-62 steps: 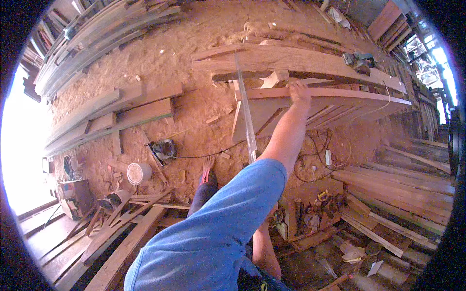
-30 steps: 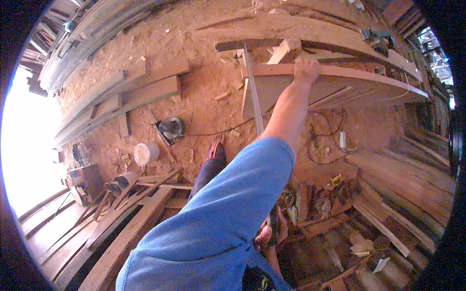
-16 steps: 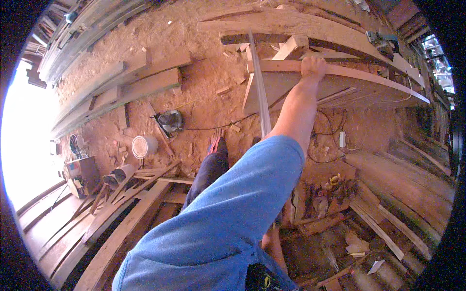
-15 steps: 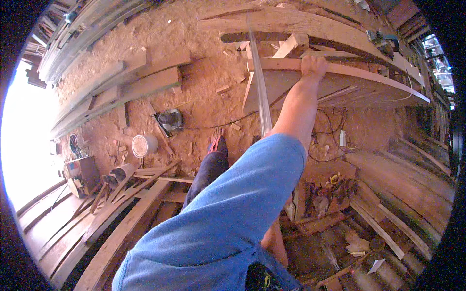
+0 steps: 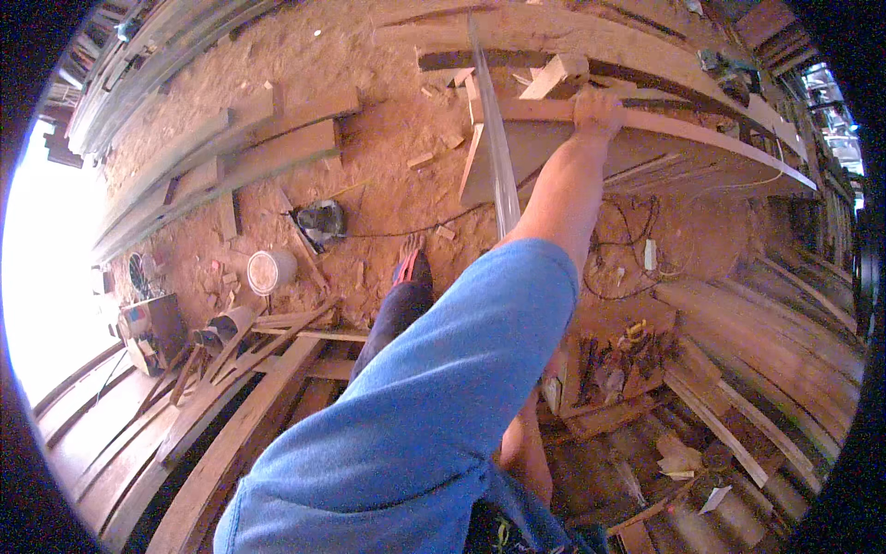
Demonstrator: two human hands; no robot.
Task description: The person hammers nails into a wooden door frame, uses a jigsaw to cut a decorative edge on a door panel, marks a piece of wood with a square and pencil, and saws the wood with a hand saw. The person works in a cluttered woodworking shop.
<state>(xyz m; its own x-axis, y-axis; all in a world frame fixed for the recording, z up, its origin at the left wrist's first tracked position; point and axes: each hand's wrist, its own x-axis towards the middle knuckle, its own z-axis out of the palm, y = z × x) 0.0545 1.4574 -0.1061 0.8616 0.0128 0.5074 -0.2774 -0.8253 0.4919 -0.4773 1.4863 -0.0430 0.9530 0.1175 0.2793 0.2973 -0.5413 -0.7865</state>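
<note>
My left arm, in a blue sleeve, reaches across to a wooden panel (image 5: 554, 152) standing on its edge. My left hand (image 5: 598, 114) is closed over the panel's top edge, near a short wood block (image 5: 559, 76). A long, shiny, clear-looking strip (image 5: 498, 152) crosses in front of the panel's left end and passes behind my sleeve. Only part of my right forearm (image 5: 528, 452) shows beneath the left sleeve; the fingers of my right hand are hidden.
On the dirt floor lie a power tool (image 5: 321, 222) with a cord, a white bucket (image 5: 270, 271) and stacked beams (image 5: 277, 157). A wooden box of tools (image 5: 614, 365) sits at the right. Long planks (image 5: 240, 443) fill the lower left; another power tool (image 5: 724, 74) rests beyond the panel.
My left hand and the panel's top edge have shifted slightly away from me. The whole view has moved a little too. The grip on the panel looks the same.
</note>
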